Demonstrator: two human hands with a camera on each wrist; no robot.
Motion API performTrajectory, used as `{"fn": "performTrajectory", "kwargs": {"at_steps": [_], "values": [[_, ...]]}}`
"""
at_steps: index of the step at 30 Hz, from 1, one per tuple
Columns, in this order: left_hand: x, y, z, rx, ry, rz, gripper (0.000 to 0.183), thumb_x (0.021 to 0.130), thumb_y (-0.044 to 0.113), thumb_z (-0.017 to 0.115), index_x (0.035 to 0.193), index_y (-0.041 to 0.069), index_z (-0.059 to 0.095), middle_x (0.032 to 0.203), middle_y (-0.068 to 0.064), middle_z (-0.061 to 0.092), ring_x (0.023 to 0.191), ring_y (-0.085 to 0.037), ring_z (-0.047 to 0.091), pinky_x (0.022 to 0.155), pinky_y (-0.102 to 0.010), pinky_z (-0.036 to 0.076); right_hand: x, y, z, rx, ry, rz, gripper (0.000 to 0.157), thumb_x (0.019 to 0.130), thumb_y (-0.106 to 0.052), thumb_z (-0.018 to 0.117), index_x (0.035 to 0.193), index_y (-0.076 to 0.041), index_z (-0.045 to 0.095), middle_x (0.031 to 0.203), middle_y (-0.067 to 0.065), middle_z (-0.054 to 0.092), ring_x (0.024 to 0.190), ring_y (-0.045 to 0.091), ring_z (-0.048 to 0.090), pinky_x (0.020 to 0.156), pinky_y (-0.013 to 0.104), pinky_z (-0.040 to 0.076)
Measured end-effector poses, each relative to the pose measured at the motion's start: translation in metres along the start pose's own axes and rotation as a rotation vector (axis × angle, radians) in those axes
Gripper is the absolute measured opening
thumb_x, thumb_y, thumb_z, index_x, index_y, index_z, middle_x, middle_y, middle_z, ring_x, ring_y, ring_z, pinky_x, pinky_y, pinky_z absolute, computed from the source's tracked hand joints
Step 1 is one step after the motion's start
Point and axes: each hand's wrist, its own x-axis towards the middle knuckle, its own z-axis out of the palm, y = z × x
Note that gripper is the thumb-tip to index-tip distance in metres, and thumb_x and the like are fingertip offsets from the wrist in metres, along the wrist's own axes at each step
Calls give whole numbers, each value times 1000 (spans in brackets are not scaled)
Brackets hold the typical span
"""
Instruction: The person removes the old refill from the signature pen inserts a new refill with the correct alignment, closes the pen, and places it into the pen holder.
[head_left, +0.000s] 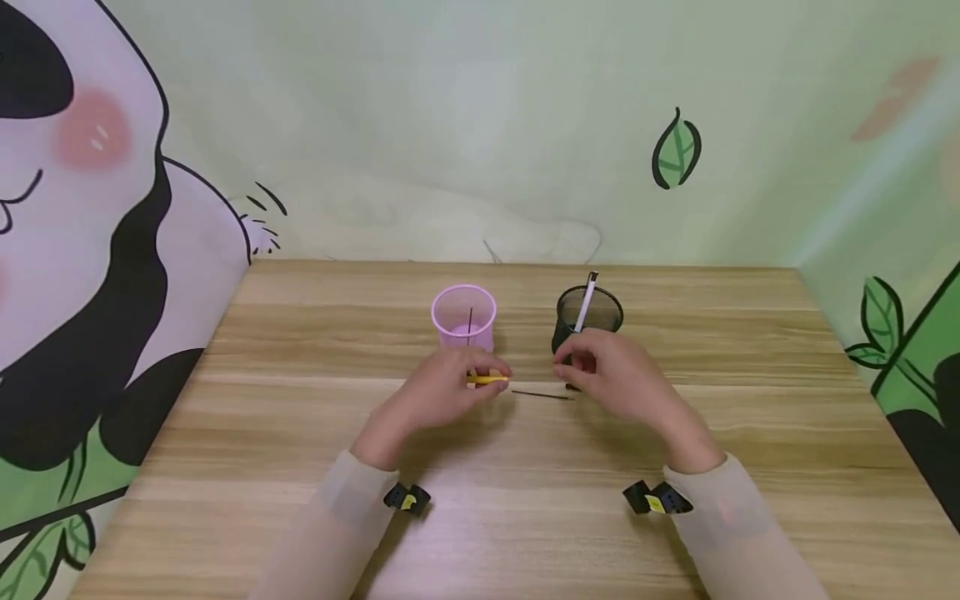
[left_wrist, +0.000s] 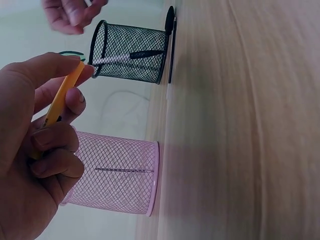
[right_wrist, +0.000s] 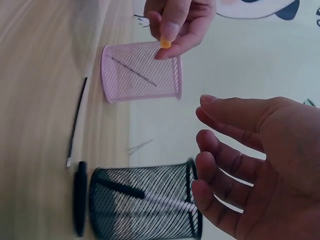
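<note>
My left hand (head_left: 442, 387) grips a slim yellow stick (left_wrist: 59, 102) with dark markings, perhaps a pen or pencil. It is above the table, in front of a pink mesh pen holder (head_left: 480, 342) that has one thin dark stick (left_wrist: 125, 170) inside. My right hand (head_left: 626, 375) hovers before a black mesh pen holder (head_left: 561, 332), its fingers loosely bent and nothing between them. A white pen (head_left: 585, 304) with a black grip leans in that holder. On the table between the hands lies a thin black stick (head_left: 542, 395) with a pale end.
Beside the black holder lies a thick black pen-like object (right_wrist: 80, 200), mostly hidden by my right hand in the head view. The wooden table (head_left: 510, 517) meets a painted wall (head_left: 420, 183) behind the holders.
</note>
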Motion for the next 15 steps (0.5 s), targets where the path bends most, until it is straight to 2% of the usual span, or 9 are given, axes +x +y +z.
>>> {"fn": "performTrajectory", "kwargs": {"at_steps": [6,15], "values": [[-4,-2,3,-13,0,-38,5,92,35,66,94,31,67,80,17,62,75,-3,58,69,-26,49,14,-16,-6,-37,-4,-53,8,90,-26,70,97,-22,70,73,-9,57,64,9,51,58,28,43],[-6,-2,6,-28,-3,-21,9,93,36,64,98,30,68,84,19,61,79,-3,57,72,-25,48,42,-29,-9,-84,-28,-65,14,93,-29,66,102,-19,70,79,-6,60,70,11,53,63,28,44]]}}
